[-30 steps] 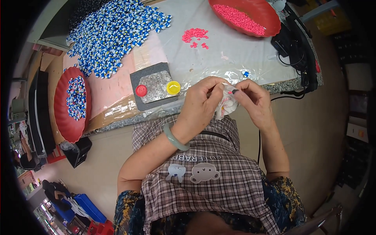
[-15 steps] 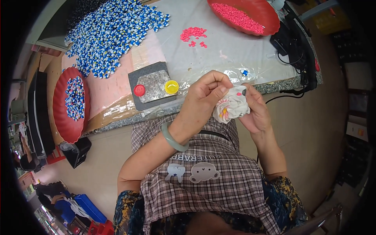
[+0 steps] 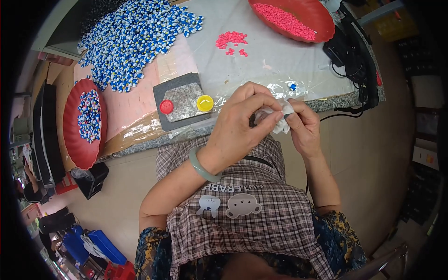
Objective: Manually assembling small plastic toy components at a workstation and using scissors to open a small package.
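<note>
Both hands meet in front of my body at the table's near edge, around a crumpled white cloth (image 3: 281, 127). My left hand (image 3: 238, 122), with a pale green bangle on its wrist, curls its fingers and thumb over the cloth's left side. At its right side my right hand (image 3: 305, 128) pinches the cloth between thumb and fingers. A small dark spot shows by the right fingertips; I cannot make out what it is. Just beyond the hands lies a small blue-and-white piece (image 3: 292, 87). To their left, a red cup (image 3: 166, 107) and a yellow cup (image 3: 205, 103) sit on a stone slab (image 3: 184, 116).
A large heap of blue-and-white pieces (image 3: 135, 42) covers the far left. Left of the slab stands a red dish (image 3: 74, 135) holding similar pieces. Loose pink pieces (image 3: 231, 39) lie mid-table. Another red dish (image 3: 322, 32) holds pink ones, near black cables (image 3: 357, 65) at right.
My left hand has turned and closed over the cloth, covering most of its coloured stains. The cloth is bunched smaller. My right hand keeps its pinch, with its fingers shifted slightly.
</note>
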`<move>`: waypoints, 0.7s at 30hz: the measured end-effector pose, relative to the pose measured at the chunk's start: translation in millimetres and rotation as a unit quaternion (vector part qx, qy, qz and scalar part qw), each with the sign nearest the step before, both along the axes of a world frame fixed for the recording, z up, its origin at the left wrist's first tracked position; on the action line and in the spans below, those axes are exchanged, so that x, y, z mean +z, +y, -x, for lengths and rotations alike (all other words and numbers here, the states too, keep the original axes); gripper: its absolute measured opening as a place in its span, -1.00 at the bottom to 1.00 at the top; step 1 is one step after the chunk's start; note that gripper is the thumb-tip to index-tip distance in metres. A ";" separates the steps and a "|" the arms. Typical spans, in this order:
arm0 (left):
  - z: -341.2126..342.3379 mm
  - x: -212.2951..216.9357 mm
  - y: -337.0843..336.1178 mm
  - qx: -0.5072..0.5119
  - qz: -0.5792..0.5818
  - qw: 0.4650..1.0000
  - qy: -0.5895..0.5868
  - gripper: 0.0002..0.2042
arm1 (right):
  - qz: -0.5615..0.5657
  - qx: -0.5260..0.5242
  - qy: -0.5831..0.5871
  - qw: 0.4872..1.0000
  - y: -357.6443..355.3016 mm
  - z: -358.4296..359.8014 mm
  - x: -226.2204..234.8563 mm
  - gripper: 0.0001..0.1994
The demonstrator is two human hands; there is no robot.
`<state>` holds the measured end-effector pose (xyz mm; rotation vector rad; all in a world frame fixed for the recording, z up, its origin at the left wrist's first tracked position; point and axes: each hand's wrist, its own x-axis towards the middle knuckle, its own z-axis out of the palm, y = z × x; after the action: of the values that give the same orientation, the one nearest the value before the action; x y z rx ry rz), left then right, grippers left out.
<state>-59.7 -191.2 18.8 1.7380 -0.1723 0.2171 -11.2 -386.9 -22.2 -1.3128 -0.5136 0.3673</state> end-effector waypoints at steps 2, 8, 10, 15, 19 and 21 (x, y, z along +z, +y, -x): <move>-0.2 2.9 -0.4 -0.015 -0.004 1.000 -0.003 -0.86 | -0.014 -0.011 -0.041 0.999 -1.2 -1.6 -2.8 -0.87; 1.4 -0.2 1.4 -0.009 -0.040 0.998 -0.042 -0.85 | 0.011 0.039 -0.054 0.998 -0.8 -5.3 17.9 -0.88; 1.3 1.5 2.5 -0.006 -0.066 0.996 -0.065 -0.84 | 0.021 0.048 -0.052 0.997 -4.0 -9.1 20.3 -0.88; -0.4 3.0 4.3 -0.008 -0.097 0.992 -0.081 -0.85 | 0.109 0.029 -0.002 0.994 -6.0 -2.7 26.1 -0.86; -1.2 2.4 4.1 -0.018 -0.072 0.993 -0.088 -0.86 | -0.016 0.053 0.130 0.990 -0.4 2.9 20.3 -0.82; -1.1 1.3 2.9 -0.020 -0.020 0.996 -0.084 -0.86 | -0.102 0.073 0.238 0.963 6.0 7.8 18.7 -0.81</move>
<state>-58.5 -188.3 20.1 1.7552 -0.3361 0.3332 -19.0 -380.9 -3.4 -0.9463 -0.2332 0.7128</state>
